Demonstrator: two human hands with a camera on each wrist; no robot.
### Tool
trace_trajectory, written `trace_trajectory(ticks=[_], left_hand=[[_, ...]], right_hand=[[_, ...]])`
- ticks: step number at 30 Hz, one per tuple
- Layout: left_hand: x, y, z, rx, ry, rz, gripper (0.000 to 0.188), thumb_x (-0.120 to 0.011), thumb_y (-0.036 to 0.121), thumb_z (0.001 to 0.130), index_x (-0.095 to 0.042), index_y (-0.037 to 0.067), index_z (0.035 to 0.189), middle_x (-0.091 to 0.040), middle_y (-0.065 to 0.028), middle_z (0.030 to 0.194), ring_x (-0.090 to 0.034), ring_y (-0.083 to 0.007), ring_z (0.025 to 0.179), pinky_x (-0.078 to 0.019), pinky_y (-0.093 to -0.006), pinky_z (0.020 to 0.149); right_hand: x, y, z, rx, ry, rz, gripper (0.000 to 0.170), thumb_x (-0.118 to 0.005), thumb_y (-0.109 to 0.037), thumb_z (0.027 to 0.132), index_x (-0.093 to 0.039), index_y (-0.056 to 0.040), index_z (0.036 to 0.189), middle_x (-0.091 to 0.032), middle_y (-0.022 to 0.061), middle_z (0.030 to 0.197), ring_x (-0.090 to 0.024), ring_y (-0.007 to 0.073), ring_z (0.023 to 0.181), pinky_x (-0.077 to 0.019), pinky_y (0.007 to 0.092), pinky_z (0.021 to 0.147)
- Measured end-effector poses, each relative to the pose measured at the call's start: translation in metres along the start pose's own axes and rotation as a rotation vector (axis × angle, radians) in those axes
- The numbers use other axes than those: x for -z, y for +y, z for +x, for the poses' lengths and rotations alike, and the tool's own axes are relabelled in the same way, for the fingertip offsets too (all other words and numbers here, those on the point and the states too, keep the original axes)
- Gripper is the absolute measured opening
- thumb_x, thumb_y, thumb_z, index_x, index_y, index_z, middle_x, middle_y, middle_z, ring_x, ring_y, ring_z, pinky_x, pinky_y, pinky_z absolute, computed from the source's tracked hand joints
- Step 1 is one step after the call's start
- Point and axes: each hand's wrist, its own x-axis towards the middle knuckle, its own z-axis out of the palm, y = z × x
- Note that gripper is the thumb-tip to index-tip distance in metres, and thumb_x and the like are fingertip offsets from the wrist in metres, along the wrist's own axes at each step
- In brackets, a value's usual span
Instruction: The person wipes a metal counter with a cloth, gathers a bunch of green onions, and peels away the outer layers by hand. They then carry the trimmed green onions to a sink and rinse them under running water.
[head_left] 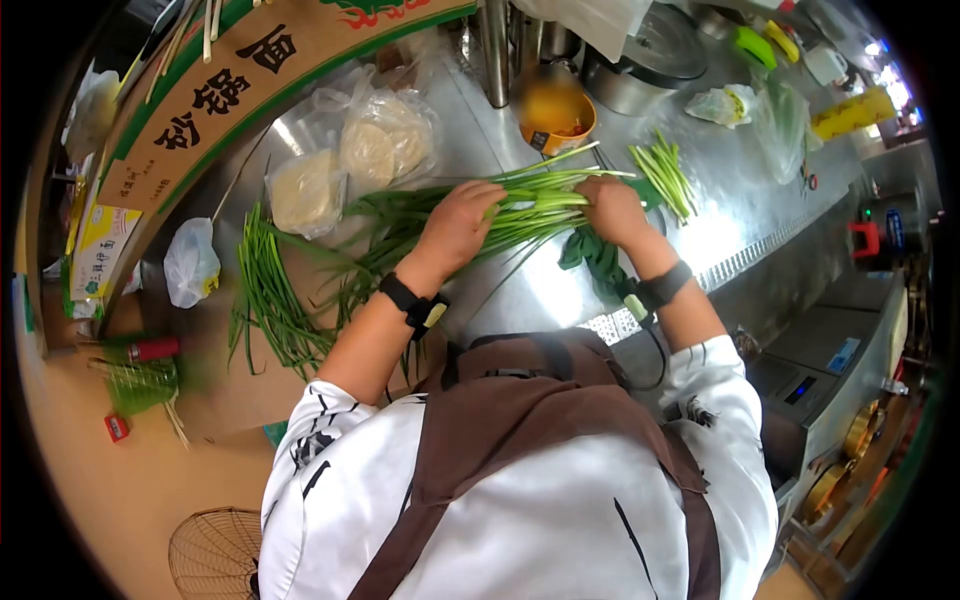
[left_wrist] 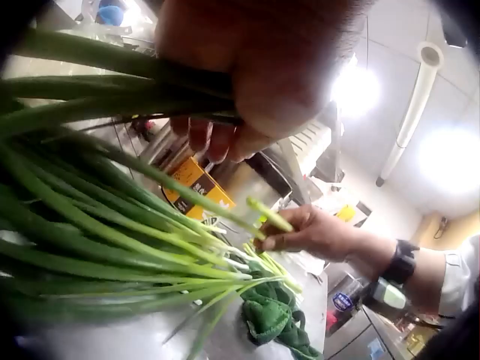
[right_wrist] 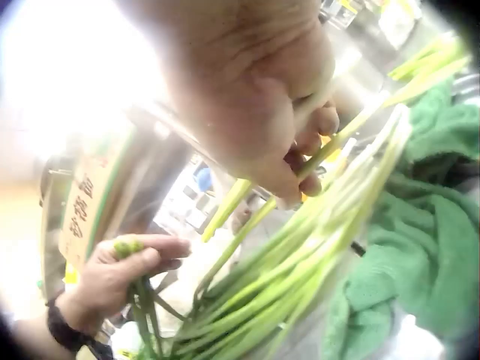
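A bunch of long green stalks (head_left: 530,212) with pale ends lies across the metal counter. My left hand (head_left: 462,226) grips several green stalks above the bunch; in the left wrist view they pass under the curled left hand (left_wrist: 247,75). With thumb and fingers my right hand (head_left: 612,208) pinches a stalk near its pale end, as the right wrist view shows at the right hand (right_wrist: 255,105). Beneath and beside the right hand lies a green cloth (right_wrist: 420,255). A second bunch of greens (head_left: 270,295) lies to the left, and short cut-looking stalks (head_left: 664,178) lie to the right.
Bags of pale round food (head_left: 385,140) lie behind the left hand. An orange tub (head_left: 556,118) and a large lidded pot (head_left: 655,55) stand at the back. A printed cardboard panel (head_left: 215,105) is at the left; a plastic bag (head_left: 780,125) lies at the right.
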Motion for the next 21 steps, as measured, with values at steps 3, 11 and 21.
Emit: trace_trajectory(ticks=[3,11,21], left_hand=[[-0.005,-0.001,0.008,-0.144,-0.020,0.164,0.033,-0.058,0.006,0.084,-0.058,0.003,0.117,-0.058,-0.0155,0.117,-0.051,-0.0331,0.114,-0.0413,-0.0396,0.098],[-0.016,0.020,0.005,0.019,-0.325,0.061,0.029,-0.059,0.009,0.082,-0.056,0.004,0.110,-0.059,-0.0137,0.098,-0.058,-0.0337,0.092,-0.0480,-0.0407,0.077],[0.021,-0.024,-0.012,0.145,0.229,0.337,0.012,-0.055,0.014,0.084,-0.060,0.003,0.087,-0.061,-0.0097,0.078,-0.060,-0.0247,0.068,-0.0459,-0.0374,0.059]], right_hand=[[0.025,-0.009,-0.008,0.186,0.044,0.103,0.019,-0.062,-0.008,0.075,-0.064,-0.0097,0.094,-0.062,0.0092,0.092,-0.057,0.0309,0.086,-0.0477,0.0421,0.075],[0.036,-0.040,-0.034,0.161,0.146,0.102,0.019,-0.058,-0.003,0.074,-0.059,-0.0050,0.093,-0.057,0.0127,0.081,-0.058,0.0336,0.080,-0.0479,0.0439,0.070],[-0.019,-0.028,-0.053,-0.231,0.108,0.755,0.015,-0.055,-0.016,0.090,-0.059,-0.0021,0.094,-0.061,0.0183,0.090,-0.060,0.0357,0.082,-0.0475,0.0395,0.072]])
